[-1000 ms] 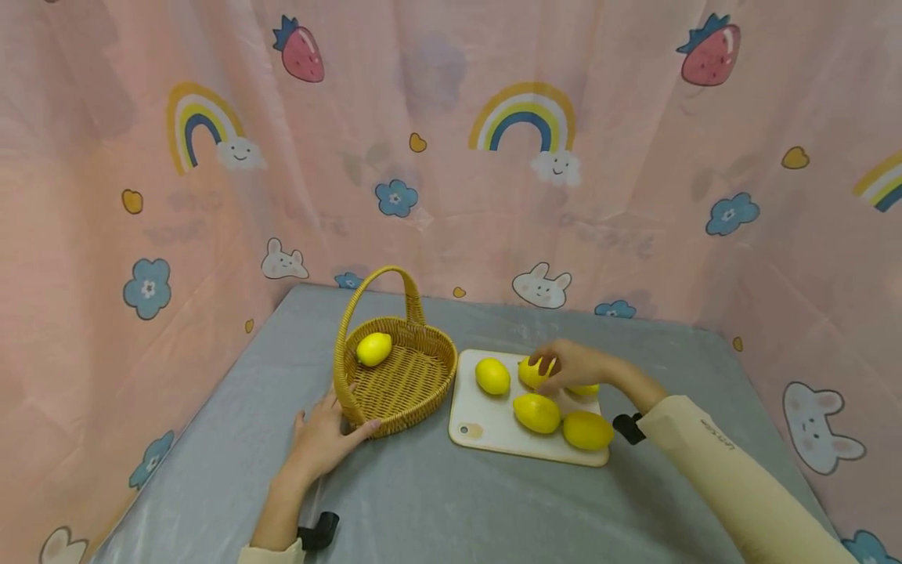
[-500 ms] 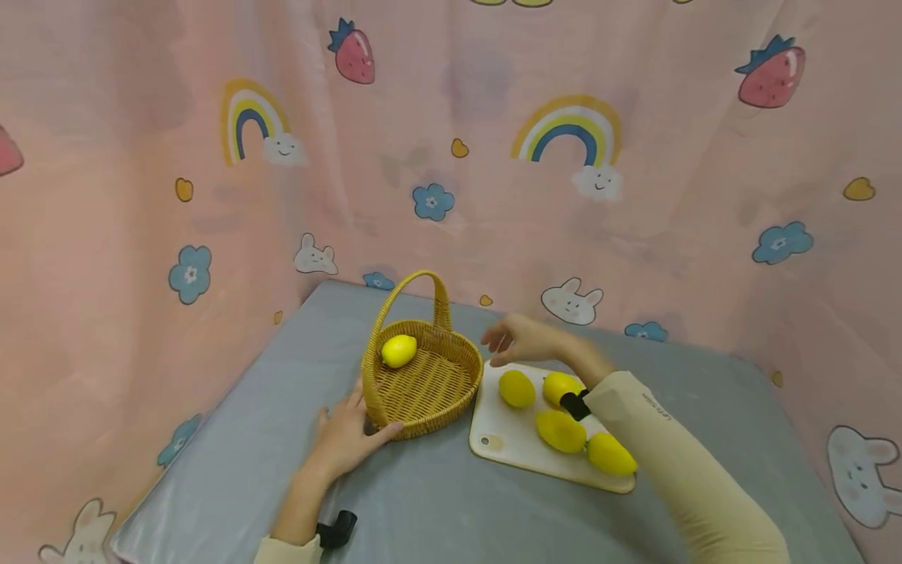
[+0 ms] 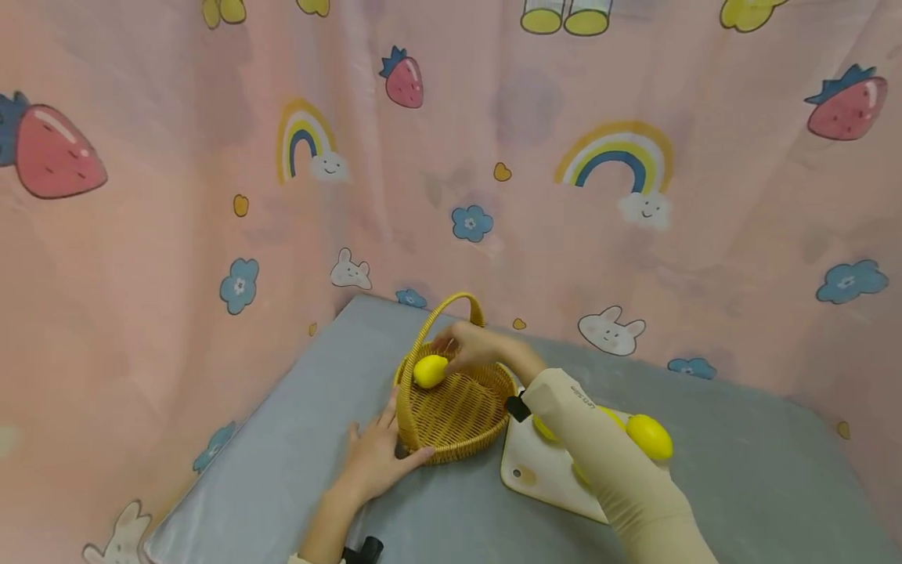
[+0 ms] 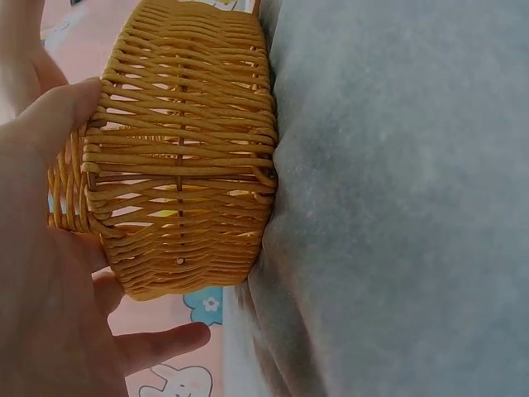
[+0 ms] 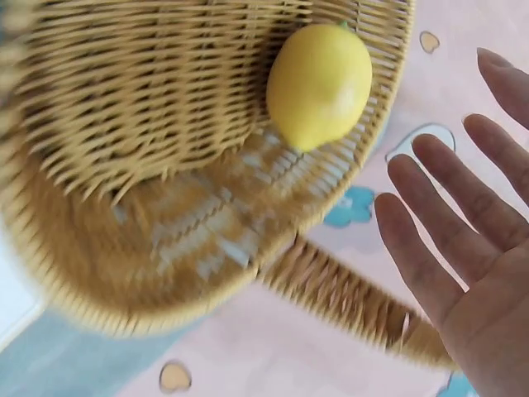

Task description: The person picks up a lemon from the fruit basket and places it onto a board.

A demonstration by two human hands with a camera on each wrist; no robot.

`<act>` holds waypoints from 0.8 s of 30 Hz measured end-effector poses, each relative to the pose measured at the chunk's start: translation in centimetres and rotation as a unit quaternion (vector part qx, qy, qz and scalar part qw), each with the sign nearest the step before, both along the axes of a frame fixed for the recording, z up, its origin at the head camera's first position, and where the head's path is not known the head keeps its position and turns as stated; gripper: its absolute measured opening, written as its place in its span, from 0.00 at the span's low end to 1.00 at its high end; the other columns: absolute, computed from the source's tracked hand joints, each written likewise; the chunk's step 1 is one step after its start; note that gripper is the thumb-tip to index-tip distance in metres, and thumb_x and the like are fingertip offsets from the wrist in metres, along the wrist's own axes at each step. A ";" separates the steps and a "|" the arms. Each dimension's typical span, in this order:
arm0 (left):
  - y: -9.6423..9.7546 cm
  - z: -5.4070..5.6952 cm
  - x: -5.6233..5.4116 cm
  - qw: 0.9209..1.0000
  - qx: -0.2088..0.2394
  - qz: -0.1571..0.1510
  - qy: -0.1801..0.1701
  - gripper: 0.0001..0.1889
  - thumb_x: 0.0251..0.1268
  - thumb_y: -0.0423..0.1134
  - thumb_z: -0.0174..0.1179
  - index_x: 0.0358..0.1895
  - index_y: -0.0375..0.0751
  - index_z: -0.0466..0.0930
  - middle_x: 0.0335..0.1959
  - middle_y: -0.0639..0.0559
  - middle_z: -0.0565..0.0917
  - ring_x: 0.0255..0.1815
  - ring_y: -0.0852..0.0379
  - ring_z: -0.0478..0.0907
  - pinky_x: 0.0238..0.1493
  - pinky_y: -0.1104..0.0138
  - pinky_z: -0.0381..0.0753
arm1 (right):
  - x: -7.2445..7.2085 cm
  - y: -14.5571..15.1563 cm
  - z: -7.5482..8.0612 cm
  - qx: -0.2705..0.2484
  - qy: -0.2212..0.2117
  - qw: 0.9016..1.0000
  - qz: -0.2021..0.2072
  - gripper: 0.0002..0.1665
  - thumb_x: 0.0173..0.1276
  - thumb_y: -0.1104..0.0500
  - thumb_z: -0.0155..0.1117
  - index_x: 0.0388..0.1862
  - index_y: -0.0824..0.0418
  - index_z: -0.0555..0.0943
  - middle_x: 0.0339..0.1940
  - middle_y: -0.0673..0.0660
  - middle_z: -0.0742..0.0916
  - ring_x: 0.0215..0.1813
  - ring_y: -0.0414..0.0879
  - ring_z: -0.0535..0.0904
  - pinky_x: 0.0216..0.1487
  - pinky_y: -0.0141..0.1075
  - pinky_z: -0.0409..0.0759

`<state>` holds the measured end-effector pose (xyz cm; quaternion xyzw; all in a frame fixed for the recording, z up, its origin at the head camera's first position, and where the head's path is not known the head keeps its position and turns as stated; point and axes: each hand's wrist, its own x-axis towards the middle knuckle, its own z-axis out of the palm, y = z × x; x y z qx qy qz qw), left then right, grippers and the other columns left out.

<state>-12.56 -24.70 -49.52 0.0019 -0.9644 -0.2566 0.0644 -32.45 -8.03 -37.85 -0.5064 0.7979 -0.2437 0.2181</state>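
Note:
A yellow wicker basket (image 3: pixel 454 419) with an arched handle stands on the table, one lemon (image 3: pixel 429 371) lying inside by its left wall. My left hand (image 3: pixel 377 458) holds the basket's near left side, its thumb on the rim. In the left wrist view, that thumb (image 4: pixel 70 106) lies against the woven wall (image 4: pixel 182 157) and one finger sticks out straight. My right hand (image 3: pixel 470 345) hovers over the basket beside the lemon. The right wrist view shows its fingers (image 5: pixel 446 219) spread and holding nothing, apart from the lemon (image 5: pixel 320 85).
To the right of the basket lies a white cutting board (image 3: pixel 535 458) with several lemons. One lemon (image 3: pixel 649 437) shows whole; my right sleeve (image 3: pixel 599 462) partly covers the others. A pink patterned curtain (image 3: pixel 451 141) hangs behind the grey-covered table (image 3: pixel 296 439).
My right hand has moved left from the lemons on the board to above the basket. The left hand keeps its place on the basket. The head view has turned to the right and shifted.

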 end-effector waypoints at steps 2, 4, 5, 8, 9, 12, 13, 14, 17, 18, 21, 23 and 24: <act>0.2 -0.2 0.0 1.000 0.006 -0.001 -0.005 0.47 0.62 0.71 0.57 0.78 0.47 0.60 0.82 0.49 0.46 0.73 0.36 0.63 0.62 0.23 0.45 | 0.1 -0.7 -0.6 0.006 -0.005 1.000 -0.001 0.28 0.65 0.67 0.70 0.64 0.70 0.76 0.62 0.67 0.81 0.63 0.63 0.76 0.64 0.50 0.74; 0.3 -0.4 0.1 1.000 0.013 -0.002 -0.006 0.47 0.62 0.71 0.57 0.78 0.47 0.60 0.82 0.50 0.46 0.73 0.36 0.63 0.62 0.23 0.45 | 0.2 -1.2 -1.1 0.017 -0.006 1.000 -0.013 0.29 0.66 0.66 0.70 0.65 0.68 0.76 0.63 0.65 0.80 0.65 0.62 0.74 0.64 0.50 0.74; 0.3 -0.5 0.0 1.000 0.017 -0.002 -0.006 0.47 0.62 0.71 0.57 0.78 0.47 0.60 0.82 0.51 0.46 0.73 0.36 0.62 0.62 0.23 0.44 | 0.2 -1.5 -1.4 0.022 0.000 1.000 -0.019 0.30 0.66 0.65 0.70 0.66 0.67 0.75 0.64 0.65 0.79 0.66 0.61 0.74 0.64 0.49 0.74; 0.0 -0.5 -0.1 1.000 0.026 0.001 -0.006 0.46 0.62 0.70 0.58 0.78 0.47 0.61 0.82 0.51 0.45 0.74 0.37 0.61 0.62 0.23 0.44 | 0.3 -2.4 -2.0 0.029 -0.001 0.999 -0.044 0.32 0.65 0.65 0.71 0.68 0.65 0.74 0.67 0.62 0.77 0.69 0.59 0.71 0.66 0.49 0.72; -0.1 -0.4 -0.1 1.000 0.029 0.002 -0.005 0.46 0.62 0.69 0.58 0.78 0.46 0.61 0.82 0.51 0.45 0.74 0.38 0.61 0.62 0.23 0.44 | 0.2 -2.7 -2.1 0.029 -0.003 0.998 -0.052 0.32 0.64 0.65 0.72 0.68 0.64 0.74 0.67 0.61 0.77 0.69 0.58 0.70 0.67 0.49 0.71; -0.1 -0.3 0.0 0.999 0.034 0.003 -0.006 0.46 0.62 0.69 0.59 0.78 0.47 0.60 0.82 0.51 0.46 0.75 0.39 0.60 0.62 0.23 0.44 | 0.3 -2.9 -2.9 0.031 -0.013 0.997 -0.066 0.34 0.63 0.66 0.72 0.69 0.62 0.74 0.69 0.60 0.76 0.71 0.57 0.67 0.68 0.50 0.69; 0.0 -0.2 0.0 0.999 0.035 0.004 -0.007 0.46 0.62 0.69 0.59 0.78 0.47 0.60 0.82 0.51 0.46 0.75 0.39 0.60 0.62 0.23 0.44 | 0.3 -3.0 -3.1 0.031 -0.015 0.997 -0.066 0.35 0.63 0.66 0.72 0.69 0.62 0.74 0.69 0.60 0.75 0.72 0.57 0.67 0.68 0.51 0.68; 0.0 -0.2 0.1 0.999 0.036 0.004 -0.007 0.46 0.62 0.69 0.58 0.78 0.47 0.60 0.82 0.52 0.46 0.75 0.40 0.60 0.62 0.23 0.43 | 0.3 -3.1 -3.4 0.033 -0.012 0.997 -0.062 0.35 0.62 0.66 0.73 0.69 0.62 0.74 0.69 0.60 0.76 0.71 0.57 0.67 0.68 0.51 0.69; 0.0 -0.2 0.2 0.999 0.039 0.006 -0.008 0.46 0.62 0.69 0.59 0.78 0.47 0.60 0.82 0.53 0.45 0.75 0.41 0.60 0.62 0.23 0.43 | 0.2 -3.3 -4.1 0.045 0.014 0.998 -0.048 0.36 0.62 0.66 0.73 0.69 0.63 0.74 0.68 0.61 0.76 0.68 0.56 0.70 0.66 0.49 0.71; 0.0 -0.3 0.1 0.999 0.039 0.006 -0.007 0.46 0.62 0.69 0.59 0.78 0.47 0.60 0.82 0.53 0.45 0.75 0.41 0.60 0.62 0.23 0.43 | 0.1 -3.3 -4.2 0.047 0.018 0.998 -0.048 0.36 0.61 0.66 0.74 0.69 0.63 0.74 0.69 0.60 0.76 0.67 0.56 0.71 0.65 0.49 0.72; 0.0 -0.3 0.1 0.999 0.040 0.006 -0.005 0.46 0.62 0.69 0.59 0.78 0.48 0.60 0.82 0.54 0.45 0.75 0.41 0.60 0.61 0.23 0.44 | 0.0 -3.4 -4.6 0.057 0.027 0.997 -0.048 0.38 0.60 0.65 0.75 0.69 0.62 0.73 0.69 0.59 0.75 0.64 0.54 0.73 0.61 0.47 0.74; 0.1 -0.3 0.1 0.999 0.037 0.007 -0.006 0.46 0.62 0.70 0.58 0.78 0.48 0.60 0.82 0.55 0.44 0.75 0.41 0.60 0.61 0.23 0.44 | 0.0 -3.5 -4.8 0.059 0.024 0.997 -0.051 0.39 0.59 0.65 0.76 0.70 0.61 0.73 0.69 0.59 0.75 0.62 0.53 0.74 0.60 0.46 0.75; 0.1 -0.4 0.1 0.999 0.035 0.008 -0.004 0.46 0.62 0.70 0.58 0.78 0.48 0.60 0.82 0.55 0.45 0.75 0.41 0.60 0.61 0.23 0.45 | 0.0 -3.5 -4.9 0.062 0.023 0.997 -0.052 0.39 0.59 0.65 0.76 0.70 0.60 0.73 0.70 0.59 0.75 0.62 0.53 0.74 0.59 0.46 0.75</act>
